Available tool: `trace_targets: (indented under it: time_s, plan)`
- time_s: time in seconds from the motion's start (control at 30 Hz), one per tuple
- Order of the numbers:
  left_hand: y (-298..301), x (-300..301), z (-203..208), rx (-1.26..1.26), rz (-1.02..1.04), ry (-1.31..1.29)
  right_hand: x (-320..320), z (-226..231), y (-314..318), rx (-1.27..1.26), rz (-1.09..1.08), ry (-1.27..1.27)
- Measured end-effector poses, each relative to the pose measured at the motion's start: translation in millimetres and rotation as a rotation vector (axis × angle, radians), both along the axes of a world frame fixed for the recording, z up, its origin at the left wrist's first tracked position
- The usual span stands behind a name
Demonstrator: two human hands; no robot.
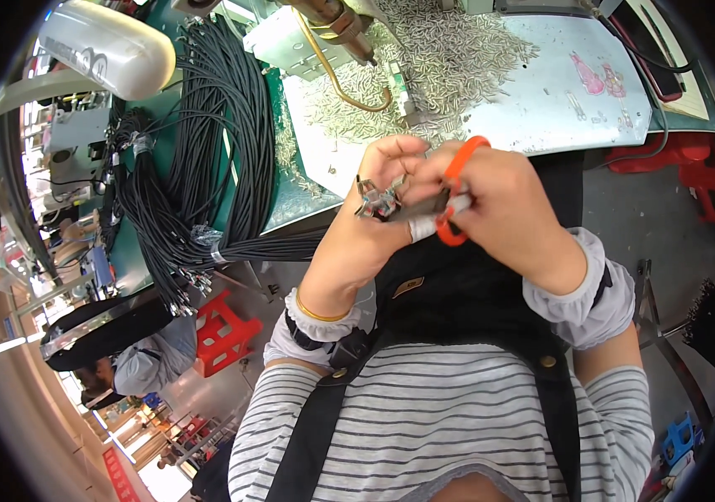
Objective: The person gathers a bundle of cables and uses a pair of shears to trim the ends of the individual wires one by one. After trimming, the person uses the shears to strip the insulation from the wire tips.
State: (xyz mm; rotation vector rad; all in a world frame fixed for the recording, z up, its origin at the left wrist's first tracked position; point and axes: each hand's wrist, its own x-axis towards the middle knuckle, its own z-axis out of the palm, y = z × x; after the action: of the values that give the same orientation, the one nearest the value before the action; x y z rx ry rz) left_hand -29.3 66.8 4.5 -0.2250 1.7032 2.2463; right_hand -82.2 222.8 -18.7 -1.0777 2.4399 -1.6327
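Note:
My left hand (pixel 349 243) is raised in front of my apron, its fingers curled around a cluster of small metal cable ends (pixel 380 201). Black cables (pixel 278 248) run from the left and pass behind that wrist. Close against it, my right hand (pixel 508 197) grips orange-handled scissors (pixel 455 163), with one orange loop near the white-wrapped fingertips. The blades are mostly hidden between the two hands. White wrapping (pixel 421 227) covers my left thumb.
A heap of small metal pins (pixel 458 58) covers much of the pale worktop (pixel 541 100), under a machine head (pixel 349 33). Thick black cable bundles (pixel 240 109) lie at left. A white cylinder (pixel 111 50) overhangs the far left. Red stools (pixel 222 335) stand below.

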Motion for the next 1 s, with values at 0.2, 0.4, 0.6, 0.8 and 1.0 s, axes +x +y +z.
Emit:
trace_targets:
  time_s: [0.2, 0.4, 0.6, 0.8, 1.0]
  plan:
    - [5, 6, -4, 0.046, 0.022, -0.014, 0, 1, 0, 0.037, 0.183, -0.030]
    - [1, 7, -7, -0.035, -0.019, 0.019, -2, 4, 7, -0.158, 0.113, -0.316]
    - [-14, 9, -10, 0.293, 0.032, -0.089, 5, -9, 2, -0.322, 0.002, -0.501]
    - [-1, 14, -2, -0.120, 0.199, 0.076, 6, -15, 2, -0.043, -0.114, 0.450]
    - [12, 12, 0, -0.245, 0.355, 0.188, 17, -6, -4, -0.391, -0.092, -0.576]
